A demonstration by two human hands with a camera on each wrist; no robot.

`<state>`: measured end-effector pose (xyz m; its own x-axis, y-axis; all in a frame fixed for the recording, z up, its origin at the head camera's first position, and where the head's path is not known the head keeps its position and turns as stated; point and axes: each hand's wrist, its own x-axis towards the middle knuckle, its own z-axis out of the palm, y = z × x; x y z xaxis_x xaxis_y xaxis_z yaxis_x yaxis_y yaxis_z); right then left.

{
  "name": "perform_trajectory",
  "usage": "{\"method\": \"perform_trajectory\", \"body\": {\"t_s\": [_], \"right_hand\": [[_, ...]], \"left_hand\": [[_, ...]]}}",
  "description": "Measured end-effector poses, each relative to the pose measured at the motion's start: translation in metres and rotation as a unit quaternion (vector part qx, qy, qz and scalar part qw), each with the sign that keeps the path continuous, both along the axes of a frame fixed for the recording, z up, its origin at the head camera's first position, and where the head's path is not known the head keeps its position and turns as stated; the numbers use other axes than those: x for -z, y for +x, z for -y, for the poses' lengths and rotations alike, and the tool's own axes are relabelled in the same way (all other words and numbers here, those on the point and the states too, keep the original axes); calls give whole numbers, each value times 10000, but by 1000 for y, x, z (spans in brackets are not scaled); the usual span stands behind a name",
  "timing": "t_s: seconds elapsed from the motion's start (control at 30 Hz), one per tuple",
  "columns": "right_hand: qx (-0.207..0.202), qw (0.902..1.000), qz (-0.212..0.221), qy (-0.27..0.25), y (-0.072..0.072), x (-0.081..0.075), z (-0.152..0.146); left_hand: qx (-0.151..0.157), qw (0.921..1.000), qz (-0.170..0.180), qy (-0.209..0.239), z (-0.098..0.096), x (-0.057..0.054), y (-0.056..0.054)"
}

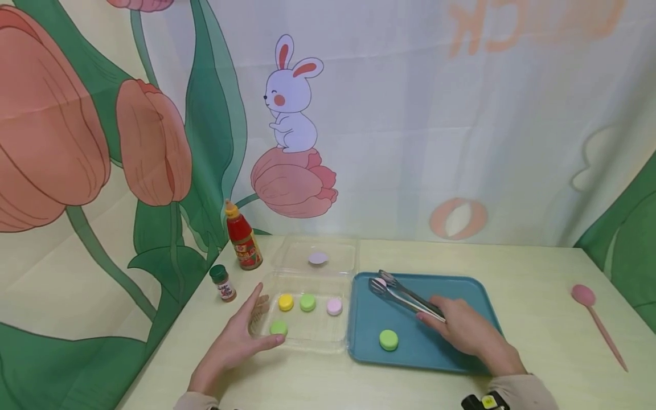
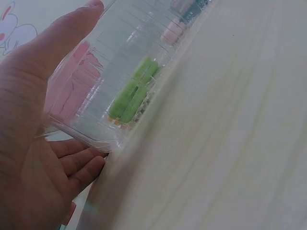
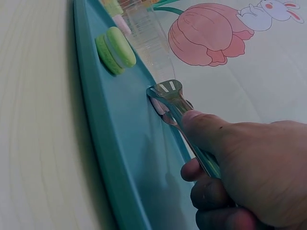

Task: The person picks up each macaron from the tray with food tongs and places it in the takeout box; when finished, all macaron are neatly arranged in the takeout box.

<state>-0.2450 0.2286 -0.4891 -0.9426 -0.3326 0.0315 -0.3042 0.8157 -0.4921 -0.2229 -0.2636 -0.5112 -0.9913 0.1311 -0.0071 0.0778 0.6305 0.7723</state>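
My right hand [image 1: 463, 326] grips metal tongs [image 1: 410, 299] over the blue tray [image 1: 435, 361]. Between the tong heads, near the tray's far left corner, is a pink macaron [image 3: 159, 106], partly hidden by the metal. A green macaron [image 1: 388, 340] lies on the tray's near left part. My left hand [image 1: 238, 339] holds the near left corner of a clear plastic box [image 1: 318, 344], thumb at the front rim and fingers along the left side. Inside sit a yellow macaron [image 1: 286, 302], a green one [image 1: 307, 302], a pink one [image 1: 335, 306] and another green one [image 1: 278, 328] near the thumb.
The box's clear lid [image 1: 292, 259] lies folded back, with a pale purple oval [image 1: 318, 258] on it. A red sauce bottle [image 1: 244, 239] and a green-capped spice jar [image 1: 223, 283] stand at left. A pink spoon [image 1: 597, 324] lies far right. A printed curtain [image 1: 389, 142] hangs behind the table.
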Motion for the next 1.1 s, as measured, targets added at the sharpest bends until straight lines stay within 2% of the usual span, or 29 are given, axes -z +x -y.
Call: {"method": "perform_trajectory", "body": {"t_s": [0.13, 0.3, 0.9, 1.1], "right_hand": [[-48, 10000, -4, 41, 0, 0, 1], [-30, 9998, 51, -182, 2, -2, 0], [-116, 9973, -588, -433, 5, -22, -3], [-324, 9943, -759, -680, 12, -34, 8]], "left_hand": [[-36, 10000, 29, 12, 0, -1, 2], [-3, 10000, 39, 18, 0, 0, 2], [23, 10000, -39, -73, 1, 1, 0], [40, 9999, -56, -108, 1, 0, 0]]}}
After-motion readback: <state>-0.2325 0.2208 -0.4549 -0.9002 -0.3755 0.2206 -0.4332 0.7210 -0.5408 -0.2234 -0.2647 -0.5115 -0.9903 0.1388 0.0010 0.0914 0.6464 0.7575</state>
